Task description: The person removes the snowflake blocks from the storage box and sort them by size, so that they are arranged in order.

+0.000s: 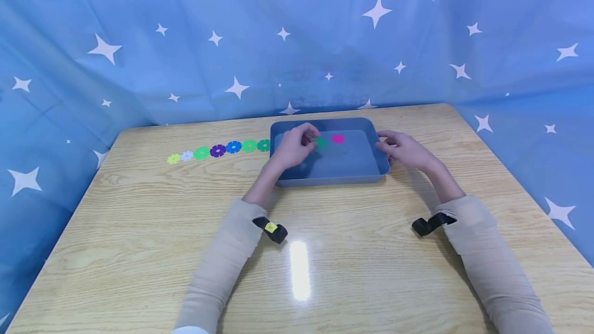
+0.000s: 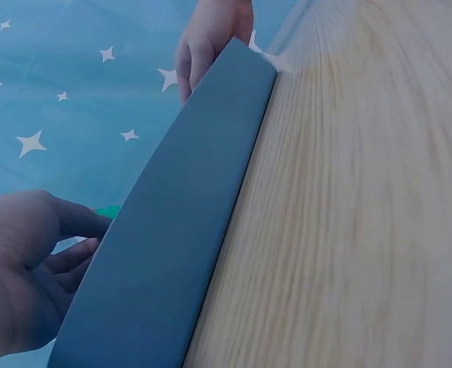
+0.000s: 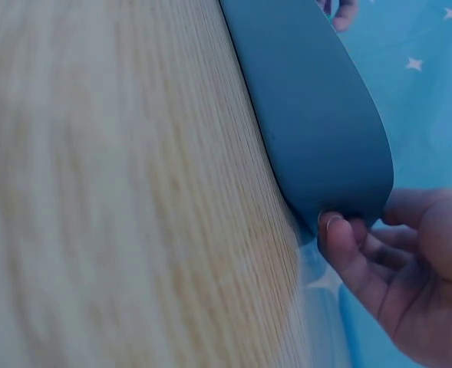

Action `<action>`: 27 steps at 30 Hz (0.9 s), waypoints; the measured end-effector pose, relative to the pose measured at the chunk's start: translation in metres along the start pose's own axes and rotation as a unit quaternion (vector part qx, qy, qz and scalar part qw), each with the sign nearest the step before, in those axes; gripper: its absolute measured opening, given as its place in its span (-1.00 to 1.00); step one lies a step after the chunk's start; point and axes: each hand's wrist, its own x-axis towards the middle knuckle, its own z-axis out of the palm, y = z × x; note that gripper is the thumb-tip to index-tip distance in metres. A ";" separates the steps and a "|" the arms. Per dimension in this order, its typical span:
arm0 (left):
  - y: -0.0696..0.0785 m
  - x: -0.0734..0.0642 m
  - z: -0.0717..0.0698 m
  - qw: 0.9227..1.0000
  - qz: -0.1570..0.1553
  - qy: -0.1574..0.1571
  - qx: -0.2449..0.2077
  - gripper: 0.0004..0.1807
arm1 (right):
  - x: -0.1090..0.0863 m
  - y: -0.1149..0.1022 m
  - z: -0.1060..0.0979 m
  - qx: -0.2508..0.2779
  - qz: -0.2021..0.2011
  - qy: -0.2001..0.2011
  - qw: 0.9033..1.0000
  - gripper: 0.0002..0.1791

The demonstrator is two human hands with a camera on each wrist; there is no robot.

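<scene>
A blue-grey tray (image 1: 331,180) stands near the back of the table. My left hand (image 1: 293,148) is over its left half and pinches a green plastic disc (image 1: 320,143) between thumb and fingers. In the left wrist view the tray's wall hides most of that green piece. A pink disc (image 1: 337,138) lies in the tray, to the right of the green one. With my right hand (image 1: 407,151) I grip the tray's right wall; in the right wrist view the thumb is at the rim and the fingers (image 3: 347,257) lie against the outside.
Left of the tray runs a row of several notched discs: yellow-green (image 1: 174,159), white (image 1: 186,155), purple (image 1: 218,150), blue (image 1: 233,147) and green ones, the last (image 1: 263,145) close to the tray wall. A blue star-patterned curtain (image 1: 325,40) hangs behind the wooden table (image 1: 352,251).
</scene>
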 end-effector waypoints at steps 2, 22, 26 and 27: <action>-0.002 -0.004 -0.006 1.000 -0.001 0.008 0.002 -0.79 | 0.000 0.000 0.000 0.002 0.000 0.000 1.000 -0.35; -0.043 -0.050 -0.084 0.993 -0.013 0.116 -0.005 -0.74 | 0.000 0.001 0.000 0.008 0.003 -0.006 1.000 -0.34; -0.051 -0.062 -0.101 0.990 -0.012 0.142 0.011 -0.73 | -0.001 0.000 0.000 0.005 0.002 -0.005 1.000 -0.35; -0.054 -0.065 -0.105 0.989 -0.012 0.148 0.016 -0.73 | -0.001 0.000 0.000 0.004 0.002 -0.005 1.000 -0.35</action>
